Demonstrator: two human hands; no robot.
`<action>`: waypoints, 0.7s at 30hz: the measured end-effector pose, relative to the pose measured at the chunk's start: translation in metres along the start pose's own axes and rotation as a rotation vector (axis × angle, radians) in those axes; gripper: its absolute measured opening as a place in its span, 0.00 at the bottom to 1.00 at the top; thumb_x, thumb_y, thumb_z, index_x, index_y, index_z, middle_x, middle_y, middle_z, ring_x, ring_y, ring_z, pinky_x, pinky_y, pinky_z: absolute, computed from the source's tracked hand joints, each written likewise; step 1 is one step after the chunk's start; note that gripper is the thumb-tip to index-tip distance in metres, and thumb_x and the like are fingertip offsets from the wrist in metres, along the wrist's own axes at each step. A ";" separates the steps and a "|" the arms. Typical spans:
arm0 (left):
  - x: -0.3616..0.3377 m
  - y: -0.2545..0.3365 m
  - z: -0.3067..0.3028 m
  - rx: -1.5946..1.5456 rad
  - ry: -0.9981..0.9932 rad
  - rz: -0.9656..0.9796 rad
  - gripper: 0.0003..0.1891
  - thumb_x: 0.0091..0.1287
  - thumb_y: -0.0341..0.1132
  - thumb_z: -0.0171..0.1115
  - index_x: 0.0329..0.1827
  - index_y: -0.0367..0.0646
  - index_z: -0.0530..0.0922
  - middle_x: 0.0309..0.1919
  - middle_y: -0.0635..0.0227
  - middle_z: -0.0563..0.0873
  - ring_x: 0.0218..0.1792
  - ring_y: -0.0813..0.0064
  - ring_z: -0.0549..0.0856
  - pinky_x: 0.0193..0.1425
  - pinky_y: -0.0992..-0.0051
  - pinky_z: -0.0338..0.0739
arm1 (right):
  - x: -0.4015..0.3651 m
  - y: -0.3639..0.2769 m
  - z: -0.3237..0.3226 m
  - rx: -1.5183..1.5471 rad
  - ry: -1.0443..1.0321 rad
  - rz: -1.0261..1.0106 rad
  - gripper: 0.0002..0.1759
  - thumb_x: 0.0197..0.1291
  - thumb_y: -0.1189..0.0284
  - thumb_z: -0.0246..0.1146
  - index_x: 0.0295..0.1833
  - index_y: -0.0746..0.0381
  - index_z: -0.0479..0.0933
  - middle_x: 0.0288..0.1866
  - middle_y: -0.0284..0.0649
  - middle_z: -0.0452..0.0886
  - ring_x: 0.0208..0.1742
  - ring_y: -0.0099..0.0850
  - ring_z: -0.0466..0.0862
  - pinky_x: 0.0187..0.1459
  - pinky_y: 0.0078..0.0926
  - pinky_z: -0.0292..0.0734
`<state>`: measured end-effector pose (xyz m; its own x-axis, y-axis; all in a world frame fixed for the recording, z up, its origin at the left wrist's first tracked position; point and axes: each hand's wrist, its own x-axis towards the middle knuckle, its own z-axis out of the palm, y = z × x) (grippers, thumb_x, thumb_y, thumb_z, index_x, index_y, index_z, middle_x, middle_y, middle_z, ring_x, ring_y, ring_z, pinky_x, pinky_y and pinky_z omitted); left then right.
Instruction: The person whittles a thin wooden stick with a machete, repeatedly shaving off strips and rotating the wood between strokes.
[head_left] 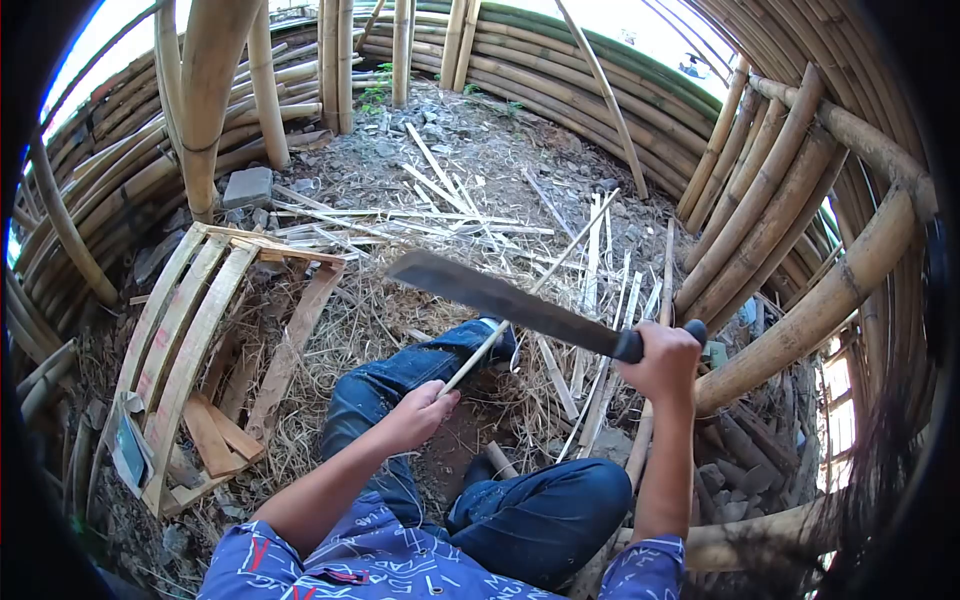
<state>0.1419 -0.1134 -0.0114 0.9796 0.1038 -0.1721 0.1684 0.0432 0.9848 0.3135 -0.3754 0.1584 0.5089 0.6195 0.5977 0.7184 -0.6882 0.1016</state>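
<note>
My right hand (664,362) is wrapped round the dark handle of a machete (510,305), its broad blade reaching left across the view. In my left hand (418,414) is the near end of a thin bamboo strip (545,278), which slants up and away to the right. The blade crosses over the strip in this view, a little beyond my left hand. Below lie my bent legs in blue jeans (545,515), with shavings around them.
Split bamboo strips (440,225) and curly shavings litter the stony ground ahead. A slatted wooden crate (190,330) stands at left, near a grey block (247,187). Thick bamboo poles (800,345) rise close on the right, and stacked bamboo (560,90) walls the back.
</note>
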 end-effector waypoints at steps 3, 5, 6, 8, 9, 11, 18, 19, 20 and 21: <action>0.000 -0.006 0.003 0.093 0.051 0.118 0.17 0.77 0.44 0.49 0.34 0.40 0.72 0.26 0.74 0.73 0.27 0.83 0.71 0.29 0.77 0.68 | -0.002 -0.018 0.026 0.040 -0.087 -0.008 0.11 0.43 0.64 0.71 0.28 0.58 0.79 0.21 0.41 0.81 0.24 0.38 0.84 0.33 0.35 0.77; 0.000 -0.002 0.007 0.078 0.048 0.128 0.17 0.77 0.44 0.49 0.33 0.40 0.72 0.25 0.76 0.72 0.26 0.83 0.69 0.28 0.76 0.67 | -0.011 -0.025 0.044 0.190 -0.129 0.014 0.11 0.44 0.64 0.71 0.29 0.58 0.81 0.22 0.41 0.82 0.25 0.37 0.85 0.31 0.34 0.78; 0.000 0.000 0.010 0.059 0.029 0.064 0.17 0.77 0.44 0.49 0.34 0.39 0.72 0.23 0.76 0.71 0.25 0.82 0.69 0.29 0.75 0.67 | -0.014 -0.029 0.048 0.242 -0.159 0.046 0.13 0.38 0.63 0.73 0.29 0.57 0.81 0.22 0.42 0.83 0.26 0.39 0.85 0.31 0.35 0.78; 0.003 0.005 0.016 0.055 -0.006 -0.004 0.17 0.77 0.44 0.49 0.34 0.39 0.72 0.21 0.76 0.70 0.24 0.81 0.68 0.29 0.74 0.67 | -0.019 -0.035 0.053 0.294 -0.195 0.057 0.13 0.38 0.62 0.73 0.29 0.56 0.81 0.23 0.41 0.83 0.26 0.39 0.85 0.32 0.35 0.79; 0.004 0.007 0.020 0.152 0.014 0.042 0.17 0.77 0.43 0.49 0.36 0.38 0.72 0.19 0.72 0.70 0.23 0.79 0.68 0.29 0.72 0.67 | -0.022 -0.038 0.055 0.342 -0.233 0.050 0.13 0.38 0.62 0.73 0.29 0.56 0.81 0.23 0.41 0.83 0.26 0.39 0.85 0.32 0.35 0.79; 0.004 0.010 0.030 0.254 0.015 0.079 0.16 0.76 0.43 0.49 0.37 0.37 0.72 0.18 0.69 0.69 0.22 0.77 0.68 0.28 0.71 0.68 | -0.026 -0.044 0.059 0.332 -0.287 0.064 0.14 0.39 0.60 0.72 0.29 0.57 0.81 0.23 0.42 0.83 0.26 0.40 0.85 0.33 0.36 0.79; 0.000 0.018 0.047 0.507 0.128 0.084 0.14 0.75 0.40 0.48 0.40 0.36 0.75 0.21 0.45 0.76 0.25 0.45 0.77 0.30 0.57 0.70 | -0.034 -0.042 0.076 0.156 -0.594 0.091 0.16 0.45 0.57 0.67 0.31 0.59 0.81 0.27 0.47 0.84 0.32 0.43 0.86 0.40 0.40 0.80; -0.001 0.018 0.047 0.533 0.145 0.084 0.14 0.75 0.39 0.47 0.40 0.36 0.75 0.22 0.44 0.77 0.28 0.42 0.79 0.31 0.55 0.70 | -0.033 -0.039 0.077 0.169 -0.601 0.098 0.16 0.45 0.57 0.67 0.31 0.59 0.81 0.27 0.47 0.84 0.32 0.43 0.86 0.40 0.40 0.80; -0.004 0.017 0.045 0.541 0.140 0.070 0.14 0.75 0.39 0.47 0.40 0.36 0.75 0.22 0.44 0.77 0.28 0.42 0.79 0.31 0.55 0.70 | -0.033 -0.034 0.078 0.153 -0.579 0.136 0.16 0.46 0.57 0.66 0.31 0.59 0.81 0.28 0.47 0.84 0.33 0.43 0.87 0.40 0.40 0.80; -0.005 0.015 0.044 0.561 0.157 0.069 0.14 0.75 0.38 0.47 0.40 0.36 0.75 0.22 0.43 0.78 0.29 0.41 0.80 0.32 0.53 0.71 | -0.032 -0.028 0.079 0.133 -0.555 0.175 0.16 0.46 0.57 0.66 0.31 0.59 0.81 0.28 0.47 0.84 0.34 0.43 0.87 0.41 0.40 0.81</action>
<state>0.1443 -0.1572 0.0058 0.9696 0.2357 -0.0663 0.1789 -0.4971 0.8491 0.3144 -0.3463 0.0731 0.7710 0.6308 0.0877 0.6367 -0.7667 -0.0829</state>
